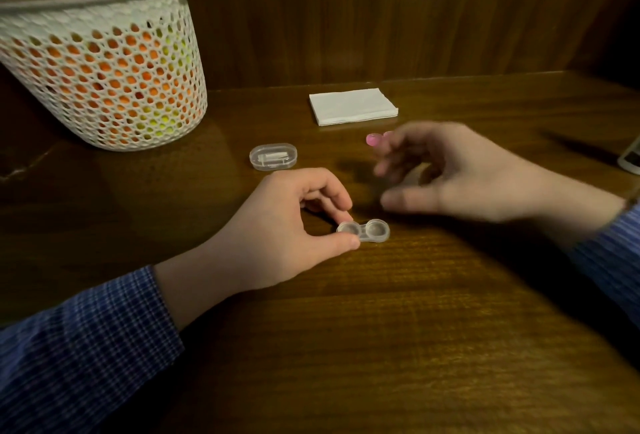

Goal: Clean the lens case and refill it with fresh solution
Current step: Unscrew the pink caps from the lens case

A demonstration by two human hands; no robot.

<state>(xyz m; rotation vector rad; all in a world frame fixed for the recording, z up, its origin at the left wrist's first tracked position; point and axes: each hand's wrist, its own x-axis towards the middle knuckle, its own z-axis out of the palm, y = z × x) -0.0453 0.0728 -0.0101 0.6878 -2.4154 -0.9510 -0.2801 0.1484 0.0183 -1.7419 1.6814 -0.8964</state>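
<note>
On wooden table (398, 312), clear twin-well lens case (364, 231), uncapped, pinched by left hand (284, 225)

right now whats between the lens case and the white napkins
In the head view, the right hand holding a pink cap hangs between the lens case and the napkins.

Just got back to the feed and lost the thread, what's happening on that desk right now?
A person is working on a clear lens case on the wooden table. The left hand pinches the case's left end and holds it down; both wells are uncovered. The right hand, blurred, is raised just behind the case and holds a small pink cap at its fingertips. A folded white napkin and a small clear plastic box lie farther back. No solution bottle is in view.
</note>
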